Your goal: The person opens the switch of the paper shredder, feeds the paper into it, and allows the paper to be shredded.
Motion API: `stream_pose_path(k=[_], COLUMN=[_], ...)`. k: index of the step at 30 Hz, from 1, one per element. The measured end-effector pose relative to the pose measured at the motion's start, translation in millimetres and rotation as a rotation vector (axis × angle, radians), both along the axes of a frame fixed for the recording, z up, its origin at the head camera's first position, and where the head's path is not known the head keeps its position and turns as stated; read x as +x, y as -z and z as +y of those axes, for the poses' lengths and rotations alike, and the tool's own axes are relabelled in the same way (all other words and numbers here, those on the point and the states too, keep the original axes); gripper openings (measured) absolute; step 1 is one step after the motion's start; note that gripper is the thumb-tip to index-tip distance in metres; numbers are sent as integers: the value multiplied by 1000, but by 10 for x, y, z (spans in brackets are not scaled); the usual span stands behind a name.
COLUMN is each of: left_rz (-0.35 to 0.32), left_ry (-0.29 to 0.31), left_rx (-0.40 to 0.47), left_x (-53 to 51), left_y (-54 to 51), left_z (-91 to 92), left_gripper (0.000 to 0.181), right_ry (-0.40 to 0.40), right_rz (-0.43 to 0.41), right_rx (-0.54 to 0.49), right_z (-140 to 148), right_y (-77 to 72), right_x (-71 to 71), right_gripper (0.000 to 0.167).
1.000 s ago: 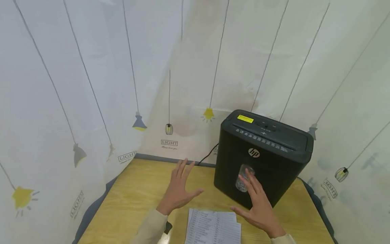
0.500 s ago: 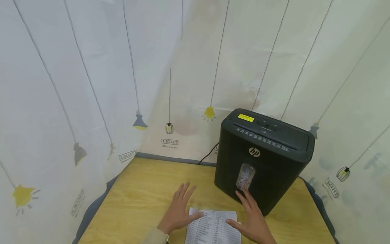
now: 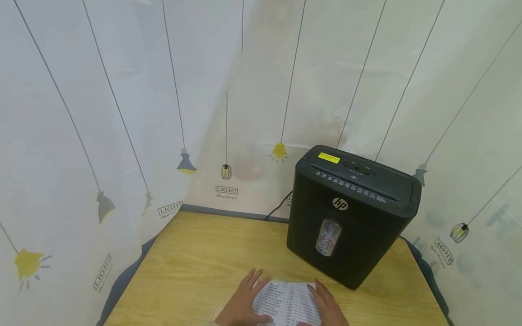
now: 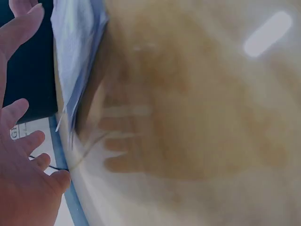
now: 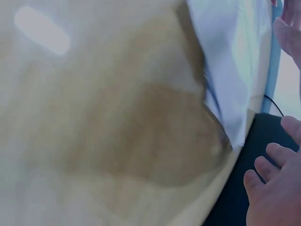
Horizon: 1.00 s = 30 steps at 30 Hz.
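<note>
A stack of printed paper sheets (image 3: 285, 302) lies on the wooden table at the bottom of the head view, its near end cut off by the frame. My left hand (image 3: 244, 302) is at its left edge, with fingers spread and gently bent. On the opposite edge is my right hand (image 3: 327, 307), posed much the same. Both wrist views show the sheets (image 4: 77, 52) with somewhat uneven edges. A gap shows there between the paper and the left hand's fingers (image 4: 33, 141); the right hand's fingers (image 5: 268, 167) also look apart from it.
Behind the papers, to the right, stands a black HP paper shredder (image 3: 350, 226) with shreds behind its small window. A black cord (image 3: 278, 207) runs from it to the back edge. Pale lamp-patterned sheeting (image 3: 228, 136) encloses the wooden table (image 3: 183, 271).
Both hands have come down and toward me, from above the table beyond the papers to either side of the stack. The shredder has stayed where it was.
</note>
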<state>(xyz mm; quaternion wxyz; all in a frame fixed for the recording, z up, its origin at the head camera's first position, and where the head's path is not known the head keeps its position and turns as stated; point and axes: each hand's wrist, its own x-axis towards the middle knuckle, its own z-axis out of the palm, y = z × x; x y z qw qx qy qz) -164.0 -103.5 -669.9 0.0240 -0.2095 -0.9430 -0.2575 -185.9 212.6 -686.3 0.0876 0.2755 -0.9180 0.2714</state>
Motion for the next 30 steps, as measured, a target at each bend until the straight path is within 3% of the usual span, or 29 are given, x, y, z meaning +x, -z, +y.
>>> stream_pose_path(k=[3,8,14,19,23,30], left_rz=[57,58,74,68,57,26], left_ry=[61,120,170,150,126,99], left_rx=[-24,-59,-130,-130,-103,-86], left_x=[45,91,134,157,159,143], left_y=[42,138,235,248,257,294], left_z=[-3,-20,-63,-63,-54,-41], left_gripper=[104,102,87,85,84,87], right_ry=[-44,-58,-22,-3,13,28], right_rz=[60,155,272,313,212,-140], right_rx=[14,35,63,15,56,116], right_z=[50,55,25,37,28,-51], right_y=[183,396,484,505,441,140], right_x=[2,40,74,101,150,188], right_gripper=[97,91,91,86,81,80])
